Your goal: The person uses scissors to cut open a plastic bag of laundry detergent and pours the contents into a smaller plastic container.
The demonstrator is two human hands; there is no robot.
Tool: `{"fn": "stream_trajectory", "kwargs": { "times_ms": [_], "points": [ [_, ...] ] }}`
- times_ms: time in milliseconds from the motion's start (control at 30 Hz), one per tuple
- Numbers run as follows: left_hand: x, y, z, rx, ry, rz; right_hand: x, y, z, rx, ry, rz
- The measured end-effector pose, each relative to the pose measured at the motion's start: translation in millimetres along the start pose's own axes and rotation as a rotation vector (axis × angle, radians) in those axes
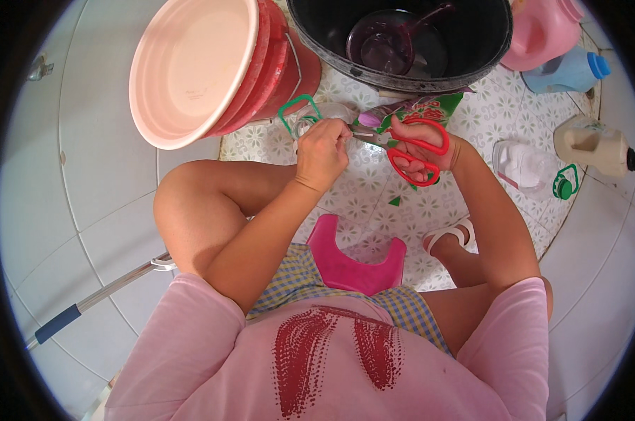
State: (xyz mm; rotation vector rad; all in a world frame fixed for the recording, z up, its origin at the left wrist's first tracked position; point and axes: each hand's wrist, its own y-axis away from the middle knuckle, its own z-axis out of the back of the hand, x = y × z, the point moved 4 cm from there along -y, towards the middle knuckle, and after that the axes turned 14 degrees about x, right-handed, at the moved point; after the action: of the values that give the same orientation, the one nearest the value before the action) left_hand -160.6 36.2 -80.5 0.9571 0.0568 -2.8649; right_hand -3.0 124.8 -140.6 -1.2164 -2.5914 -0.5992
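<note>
My right hand (415,152) has its fingers through the red handles of a pair of scissors (415,138). The metal blades point left, and their tips reach the curled fingers of my left hand (323,155). Whatever those fingers may pinch is hidden. Just beyond my left hand stands a clear plastic bottle (338,111) with a green carrying handle (296,111). Behind the scissors lies a green and purple plastic pouch (446,108) bearing writing. A small green triangular scrap (395,201) rests on the patterned tile floor (359,192) below the scissors.
A pale pink basin (191,68) sits on a red bucket (304,68). Beside them, a black tub (317,31) holds a dark dipper (386,47). Several jugs line the right, including a clear one (525,166) lying down. A pink plastic stool (357,271) is beneath me.
</note>
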Motion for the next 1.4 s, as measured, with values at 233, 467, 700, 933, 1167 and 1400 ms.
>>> {"fn": "stream_trajectory", "kwargs": {
  "times_ms": [233,467,700,933,1167,1400],
  "points": [
    [0,-2,1,-0.007,-0.015,-0.024,0,-2,-7,-0.033,-0.055,0.065],
    [3,0,-1,-0.044,0.009,-0.02,-5,2,-3,-0.029,0.01,0.043],
    [3,1,-2,-0.067,0.032,-0.021,2,-3,-26,-0.128,-0.004,0.046],
    [3,-2,10,-0.12,0.073,0.111,-4,13,-32,-0.265,0.138,0.005],
    [1,-12,30,-0.148,0.127,0.186,-27,39,-50,-0.205,0.262,-0.115],
    [0,-7,24,-0.049,0.104,0.187,-34,32,-55,-0.376,0.307,-0.013]
  ]
}}
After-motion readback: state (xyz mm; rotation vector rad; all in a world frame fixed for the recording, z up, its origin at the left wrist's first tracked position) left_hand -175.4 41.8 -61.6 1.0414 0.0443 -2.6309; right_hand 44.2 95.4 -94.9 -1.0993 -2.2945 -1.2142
